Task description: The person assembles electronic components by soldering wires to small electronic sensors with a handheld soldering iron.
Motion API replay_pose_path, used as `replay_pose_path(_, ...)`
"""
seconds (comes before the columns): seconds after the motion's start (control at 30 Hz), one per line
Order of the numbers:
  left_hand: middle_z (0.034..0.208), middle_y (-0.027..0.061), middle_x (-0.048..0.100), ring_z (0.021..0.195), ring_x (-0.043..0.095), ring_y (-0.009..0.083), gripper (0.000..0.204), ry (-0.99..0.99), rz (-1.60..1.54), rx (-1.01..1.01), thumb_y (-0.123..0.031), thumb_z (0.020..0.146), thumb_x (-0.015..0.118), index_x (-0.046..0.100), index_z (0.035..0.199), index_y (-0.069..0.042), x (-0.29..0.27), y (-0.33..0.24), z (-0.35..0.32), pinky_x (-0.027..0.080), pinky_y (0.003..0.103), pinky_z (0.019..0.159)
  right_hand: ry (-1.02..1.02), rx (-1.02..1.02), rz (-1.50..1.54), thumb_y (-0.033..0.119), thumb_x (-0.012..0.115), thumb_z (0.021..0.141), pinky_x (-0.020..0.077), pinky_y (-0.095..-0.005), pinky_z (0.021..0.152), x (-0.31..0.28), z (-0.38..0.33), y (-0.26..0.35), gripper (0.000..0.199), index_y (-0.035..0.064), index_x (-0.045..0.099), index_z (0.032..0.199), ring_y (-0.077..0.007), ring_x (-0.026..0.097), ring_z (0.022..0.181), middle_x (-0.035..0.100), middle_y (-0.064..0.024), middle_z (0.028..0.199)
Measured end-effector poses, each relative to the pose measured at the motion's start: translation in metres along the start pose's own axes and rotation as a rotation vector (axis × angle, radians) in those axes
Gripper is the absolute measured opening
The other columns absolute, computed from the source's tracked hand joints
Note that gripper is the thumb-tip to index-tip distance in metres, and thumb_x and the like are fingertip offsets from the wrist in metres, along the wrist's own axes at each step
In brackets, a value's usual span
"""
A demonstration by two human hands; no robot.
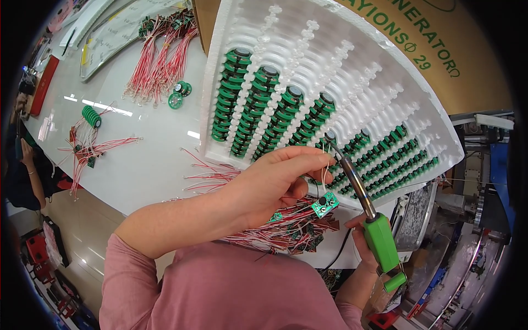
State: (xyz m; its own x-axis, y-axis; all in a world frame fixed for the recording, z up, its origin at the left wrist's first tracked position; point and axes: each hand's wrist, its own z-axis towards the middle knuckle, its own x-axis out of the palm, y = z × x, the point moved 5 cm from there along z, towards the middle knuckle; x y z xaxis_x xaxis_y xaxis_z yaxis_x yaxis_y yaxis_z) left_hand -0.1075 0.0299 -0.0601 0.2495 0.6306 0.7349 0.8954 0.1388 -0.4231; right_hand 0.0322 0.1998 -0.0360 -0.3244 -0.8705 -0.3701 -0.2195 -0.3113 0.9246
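Note:
My left hand (294,173) pinches thin white wires between thumb and fingertips, above the near edge of a white foam tray (208,129). From the wires hangs a small green circuit board (325,205) with a black dot at its middle. My right hand (364,245) is closed round the green handle of a soldering iron (380,242), which has a small green roll at its rear. The iron's dark shaft slants up and away to the left, its tip close to the wires and a round black-topped part in the tray. Rows of green ringed cylinders (256,110) fill the tray's slots.
A heap of red and white wires with boards (280,231) lies between me and the tray. More wired boards (165,55) and loose green spools (176,101) are on the white table (148,159). A cardboard box (462,60) stands behind. At far left another person's arm (34,179) shows.

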Motion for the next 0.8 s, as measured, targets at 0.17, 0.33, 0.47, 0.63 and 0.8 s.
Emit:
replay_pose_path(0.17,0.079,-0.0002,0.058,0.047,0.034,0.0026,0.015,0.020,-0.003,0.001,-0.020,0.084,0.056,0.058,0.094,-0.010,0.000,0.000,0.000,0.024,0.017,0.042,0.151,-0.181,-0.326,-0.002,0.056,0.072,0.0396,-0.0226,0.053,-0.003,-0.004,0.000,0.021,0.0025,0.051,0.092,-0.0098,0.050,0.058,0.062,-0.0121,0.078)
replay_pose_path(0.33,0.078,0.0001,0.058,0.047,0.033,0.0030,0.014,0.011,-0.005,-0.006,-0.020,0.084,0.056,0.058,0.094,-0.010,0.000,0.000,0.000,0.024,0.017,0.041,0.128,0.039,-0.372,-0.006,0.055,0.063,0.0394,-0.0223,0.050,0.001,0.004,0.006,0.011,-0.0011,0.059,0.072,-0.0095,0.049,0.055,0.062,-0.0085,0.072)
replay_pose_path(0.47,0.078,0.0001,0.058,0.046,0.033,0.0031,0.014,0.013,-0.007,-0.002,-0.021,0.085,0.056,0.057,0.094,-0.010,0.000,-0.001,0.000,0.023,0.017,0.041,0.071,0.018,-0.428,-0.006,0.056,0.057,0.0405,-0.0233,0.051,-0.001,0.005,0.008,0.016,-0.0003,0.063,0.070,-0.0116,0.051,0.055,0.060,-0.0070,0.068)
replay_pose_path(0.63,0.078,-0.0004,0.058,0.046,0.033,0.0029,0.014,0.008,-0.006,0.000,-0.021,0.085,0.056,0.057,0.093,-0.009,-0.001,0.000,0.001,0.023,0.017,0.040,0.105,0.009,-0.517,-0.007,0.057,0.055,0.0422,-0.0247,0.052,0.003,0.007,0.016,0.019,0.0022,0.064,0.070,-0.0145,0.054,0.057,0.058,-0.0068,0.066)
replay_pose_path(0.8,0.077,-0.0006,0.058,0.046,0.033,0.0029,0.013,0.009,0.002,0.008,-0.020,0.085,0.056,0.057,0.092,-0.010,-0.001,0.000,0.001,0.022,0.017,0.040,0.125,-0.015,-0.545,-0.008,0.058,0.055,0.0428,-0.0248,0.054,0.003,0.006,0.016,0.021,0.0038,0.065,0.071,-0.0152,0.055,0.058,0.056,-0.0063,0.066)
